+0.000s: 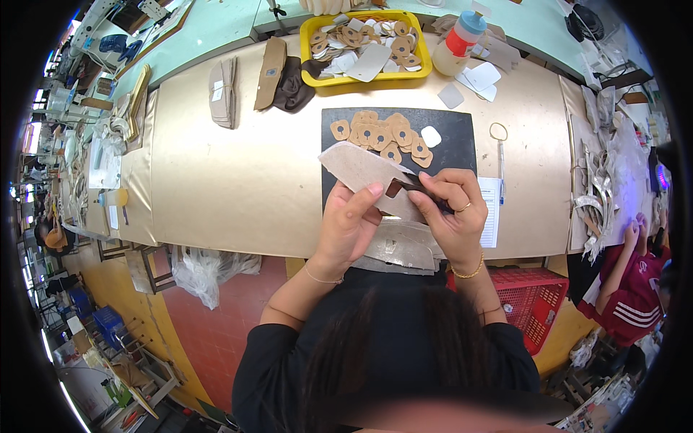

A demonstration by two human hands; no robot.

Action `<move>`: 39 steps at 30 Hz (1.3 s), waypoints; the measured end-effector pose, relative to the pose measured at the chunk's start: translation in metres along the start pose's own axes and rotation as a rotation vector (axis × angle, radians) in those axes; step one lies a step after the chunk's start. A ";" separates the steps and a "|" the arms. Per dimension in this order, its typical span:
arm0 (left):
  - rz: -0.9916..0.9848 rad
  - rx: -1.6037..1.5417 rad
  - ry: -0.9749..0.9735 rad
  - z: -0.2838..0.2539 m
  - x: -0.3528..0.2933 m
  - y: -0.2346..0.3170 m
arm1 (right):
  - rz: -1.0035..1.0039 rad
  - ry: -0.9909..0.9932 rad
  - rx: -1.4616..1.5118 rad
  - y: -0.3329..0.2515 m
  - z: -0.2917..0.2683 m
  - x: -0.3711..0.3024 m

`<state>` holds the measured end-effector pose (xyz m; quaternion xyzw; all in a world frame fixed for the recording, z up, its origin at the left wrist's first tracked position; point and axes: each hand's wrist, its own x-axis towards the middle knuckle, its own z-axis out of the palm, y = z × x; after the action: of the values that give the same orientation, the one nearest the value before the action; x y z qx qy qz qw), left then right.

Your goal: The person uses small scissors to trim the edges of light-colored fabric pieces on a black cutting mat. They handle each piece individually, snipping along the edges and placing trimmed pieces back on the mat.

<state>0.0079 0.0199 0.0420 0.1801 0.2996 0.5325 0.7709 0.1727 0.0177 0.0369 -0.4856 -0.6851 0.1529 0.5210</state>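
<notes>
My left hand grips a flat grey-beige panel with its thumb on top, holding it tilted above the black mat. Closed on the panel's right end is my right hand, its fingers pinching a dark brown strip along the edge there. Dark brown shows through a small cut-out beside the fingers. Beyond the panel, several tan pieces with keyhole-shaped holes lie heaped on the mat. A stack of grey panels rests at the table's near edge, partly under my hands.
A yellow basket full of tan and white pieces stands at the back, beside a blue-capped bottle. Dark fabric and a bundle of beige pieces lie back left. A pen and paper lie right; another person sits far right.
</notes>
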 end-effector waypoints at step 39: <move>-0.078 0.026 -0.032 -0.001 -0.005 0.003 | -0.366 -0.001 -0.216 0.011 -0.015 0.006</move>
<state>0.0041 0.0166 0.0446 0.1870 0.3007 0.4953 0.7933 0.1914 0.0233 0.0389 -0.4061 -0.7747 -0.0184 0.4844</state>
